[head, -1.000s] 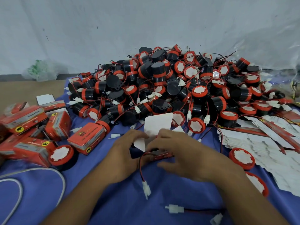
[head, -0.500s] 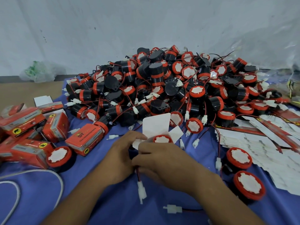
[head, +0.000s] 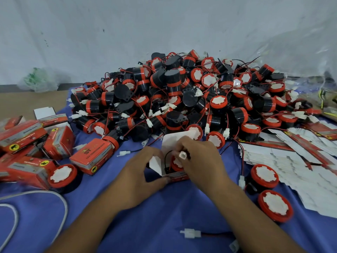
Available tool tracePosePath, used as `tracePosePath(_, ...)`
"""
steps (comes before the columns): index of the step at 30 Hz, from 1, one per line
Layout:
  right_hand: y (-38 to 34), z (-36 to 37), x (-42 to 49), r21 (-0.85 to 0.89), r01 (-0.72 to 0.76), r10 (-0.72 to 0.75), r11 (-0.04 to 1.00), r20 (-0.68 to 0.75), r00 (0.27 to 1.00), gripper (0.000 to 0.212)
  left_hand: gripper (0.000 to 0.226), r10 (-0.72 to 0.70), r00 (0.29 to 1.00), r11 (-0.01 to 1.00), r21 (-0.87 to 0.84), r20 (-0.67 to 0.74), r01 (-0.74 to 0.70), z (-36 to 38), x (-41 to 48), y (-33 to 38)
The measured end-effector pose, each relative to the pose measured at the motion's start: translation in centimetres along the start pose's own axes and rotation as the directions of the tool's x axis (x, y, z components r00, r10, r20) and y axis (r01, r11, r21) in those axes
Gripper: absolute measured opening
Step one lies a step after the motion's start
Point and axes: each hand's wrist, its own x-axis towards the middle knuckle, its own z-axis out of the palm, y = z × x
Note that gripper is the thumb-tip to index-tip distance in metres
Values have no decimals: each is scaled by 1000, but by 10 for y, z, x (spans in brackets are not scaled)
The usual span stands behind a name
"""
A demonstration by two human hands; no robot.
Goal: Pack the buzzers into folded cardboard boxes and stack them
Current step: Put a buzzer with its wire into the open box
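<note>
At the centre of the frame, on the blue cloth [head: 164,216], the person's left hand [head: 138,172] grasps a small open cardboard box [head: 171,141], red outside and white inside. The thumb is at its near edge and the fingers curl round its far side. A round black buzzer [head: 176,164] with an orange-red rim and white face sits in the box's mouth, and the flap stands up behind it. The right hand [head: 202,161] is just over that opening, its fingertips pinching a small white plastic plug [head: 182,154] at the end of a thin wire. Behind the hands, across the middle of the frame, rises a big heap of loose buzzers [head: 182,97] tangled in red and black wires. At the left lie closed red boxes [head: 91,157], tumbled rather than stacked, with a single buzzer [head: 63,175] face-up beside them. At the right spreads a sheaf of flat white box blanks [head: 282,157], with two more buzzers [head: 264,174] just beside it. A white cable [head: 63,207] loops at the lower left.
</note>
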Motion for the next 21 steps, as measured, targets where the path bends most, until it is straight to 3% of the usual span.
tracePosePath(4,-3,0,1,-89,112,-104,990,85,991,11,39,98,994,994,52,43,-100,1,2,3)
tracePosePath(7,1,-9,3,-94,155,-130,983,236,963,16,36,102,994,993,54,49,-105,-1,2,3)
tracePosePath(11,-1,-22,1,-11,245,-224,969,370,902,23,35,101,993,991,86,55,-106,-2,2,3)
tracePosePath(15,3,-23,4,124,58,-93,991,297,950,9,32,94,994,989,111,50,-100,-3,2,6)
tracePosePath(19,0,-19,1,117,292,-299,949,45,953,7,40,77,995,986,142,61,-85,-4,1,5)
tracePosePath(21,-2,-16,1,98,302,-308,948,57,950,8,44,69,995,982,170,71,-80,-4,2,6)
